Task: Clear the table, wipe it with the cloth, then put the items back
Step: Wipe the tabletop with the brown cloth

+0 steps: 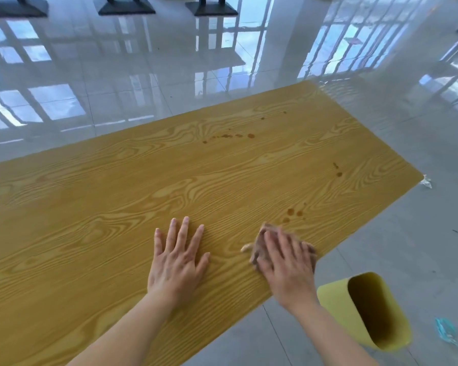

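The left hand (pixel 179 260) lay flat and spread on the table (pixel 90 207). The right hand (pixel 283 262) pressed the cloth (pixel 259 241) down near brown stains (pixel 292 213).

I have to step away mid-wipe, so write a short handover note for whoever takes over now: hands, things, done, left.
Left hand: flat and open on the table, bracing.
Right hand: pressing the cloth flat near the table's right edge.
Done: tabletop cleared of items.
Left: brown stains just beyond the cloth, more by the right edge and toward the far side; then put the items back, though none are in view.
Yellow bin stands on the floor by the right forearm.
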### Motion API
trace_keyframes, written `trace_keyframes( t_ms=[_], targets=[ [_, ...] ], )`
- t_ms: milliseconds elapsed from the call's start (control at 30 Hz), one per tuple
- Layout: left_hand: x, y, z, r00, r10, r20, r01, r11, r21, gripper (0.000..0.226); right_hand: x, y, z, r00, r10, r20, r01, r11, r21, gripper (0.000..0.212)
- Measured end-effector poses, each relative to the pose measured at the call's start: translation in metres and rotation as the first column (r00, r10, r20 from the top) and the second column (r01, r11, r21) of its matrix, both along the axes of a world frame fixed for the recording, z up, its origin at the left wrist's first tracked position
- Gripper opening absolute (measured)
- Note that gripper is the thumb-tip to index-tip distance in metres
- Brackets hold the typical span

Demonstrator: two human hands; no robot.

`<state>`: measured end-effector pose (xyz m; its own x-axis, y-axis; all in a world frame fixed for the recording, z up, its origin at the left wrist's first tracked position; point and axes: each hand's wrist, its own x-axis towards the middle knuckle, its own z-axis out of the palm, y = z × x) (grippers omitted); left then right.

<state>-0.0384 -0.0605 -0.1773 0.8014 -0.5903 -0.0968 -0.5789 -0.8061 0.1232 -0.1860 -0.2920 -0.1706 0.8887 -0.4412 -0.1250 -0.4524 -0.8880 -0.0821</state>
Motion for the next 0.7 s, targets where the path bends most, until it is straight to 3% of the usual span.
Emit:
trace_keyframes(
  t_ms=[67, 133, 233, 300, 367, 400, 467, 533, 567, 633, 700],
  targets=[
    [0.001, 0.000, 0.000, 1.000, 0.003, -0.005, -0.003, 1.000, 0.000, 0.069, 0.020, -0.008, -0.001, 0.978, -0.206, -0.045, 0.207, 0.978, 0.010, 0.073],
    [0.001, -0.002, 0.001, 1.000, 0.006, -0.002, -0.006, 1.000, 0.003, 0.069, 0.036, 0.006, 0.001, 0.961, -0.273, -0.054, 0.274, 0.961, 0.021, 0.075],
    [0.000, 0.001, 0.000, 1.000, 0.008, -0.018, -0.008, 0.999, 0.031, 0.070, 0.028, 0.042, 0.001, 0.999, -0.013, -0.035, 0.014, 0.999, 0.039, 0.069],
    [0.001, -0.003, 0.004, 0.999, 0.029, -0.035, -0.028, 0.999, 0.030, 0.071, 0.008, 0.039, 0.008, 0.973, 0.225, -0.045, -0.222, 0.973, 0.063, 0.067],
    [0.008, -0.017, 0.011, 0.995, 0.064, -0.075, -0.064, 0.998, 0.004, 0.068, -0.001, 0.009, 0.013, 0.947, 0.316, -0.057, -0.314, 0.948, 0.046, 0.068],
    [0.013, -0.027, 0.014, 0.993, 0.076, -0.087, -0.077, 0.997, -0.011, 0.065, 0.000, -0.008, 0.012, 0.957, 0.280, -0.073, -0.280, 0.960, 0.013, 0.070],
    [0.020, -0.045, 0.014, 0.993, 0.075, -0.089, -0.076, 0.997, -0.003, 0.064, 0.014, -0.034, 0.009, 0.996, 0.038, -0.086, -0.039, 0.999, -0.015, 0.073],
    [0.022, -0.056, 0.011, 0.996, 0.069, -0.057, -0.066, 0.997, 0.047, 0.065, 0.038, -0.036, 0.005, 0.962, -0.264, -0.076, 0.266, 0.964, 0.016, 0.076],
    [0.022, -0.058, 0.009, 0.997, 0.072, -0.041, -0.069, 0.995, 0.067, 0.066, 0.052, -0.026, 0.005, 0.939, -0.338, -0.071, 0.340, 0.940, 0.020, 0.077],
    [0.020, -0.058, 0.008, 0.997, 0.069, -0.037, -0.066, 0.995, 0.077, 0.066, 0.063, 0.005, 0.005, 0.971, -0.237, -0.042, 0.238, 0.971, 0.029, 0.076],
    [0.020, -0.057, 0.009, 0.997, 0.071, -0.041, -0.068, 0.995, 0.076, 0.066, 0.044, 0.028, 0.006, 0.997, 0.081, -0.017, -0.080, 0.994, 0.068, 0.071]
  ],
)
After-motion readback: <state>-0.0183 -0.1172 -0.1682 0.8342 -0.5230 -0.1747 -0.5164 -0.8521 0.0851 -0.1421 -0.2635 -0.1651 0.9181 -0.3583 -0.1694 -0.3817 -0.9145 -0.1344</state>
